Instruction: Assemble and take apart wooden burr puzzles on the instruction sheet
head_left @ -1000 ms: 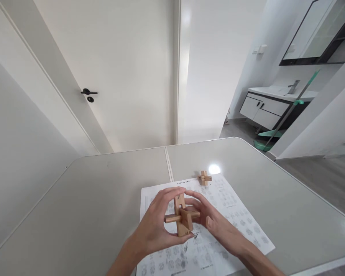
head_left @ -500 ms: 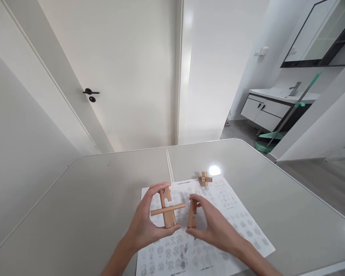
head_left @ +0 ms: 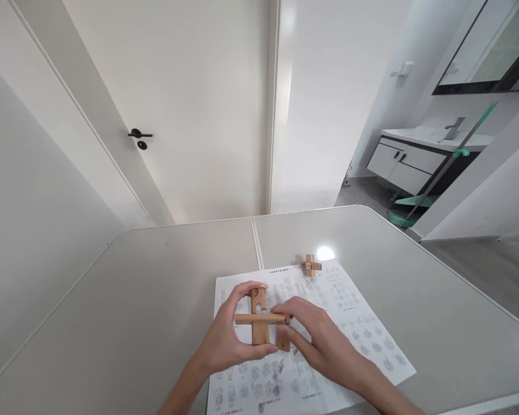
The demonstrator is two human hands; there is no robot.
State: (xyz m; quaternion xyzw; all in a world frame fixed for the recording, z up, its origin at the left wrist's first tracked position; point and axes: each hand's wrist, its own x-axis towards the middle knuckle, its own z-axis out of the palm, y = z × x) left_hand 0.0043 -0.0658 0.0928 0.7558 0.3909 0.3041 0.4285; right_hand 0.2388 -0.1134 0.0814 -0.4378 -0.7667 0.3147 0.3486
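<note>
My left hand (head_left: 225,333) is closed on a notched wooden puzzle piece (head_left: 260,334), thumb at its lower end and fingers at its marked upper end. A wooden stick (head_left: 248,319) lies crosswise over that piece, sticking out on both sides. My right hand (head_left: 322,334) is closed, its fingertips at the right end of the stick and on a second wooden piece (head_left: 283,341). That second piece stands upright to the right of the first and is partly hidden by the fingers. Whether stick and second piece interlock, I cannot tell.
Below the hands a printed sheet (head_left: 372,346) with many small diagrams lies on the grey table (head_left: 155,323). At its far edge sits a small cross-shaped wooden puzzle (head_left: 311,266). Beyond the table are a white door (head_left: 199,115) and a washbasin cabinet (head_left: 406,161).
My right hand has moved its piece against the stick's right end, where a gap was before. The stick now lies more level, and the left-hand piece stands straighter.
</note>
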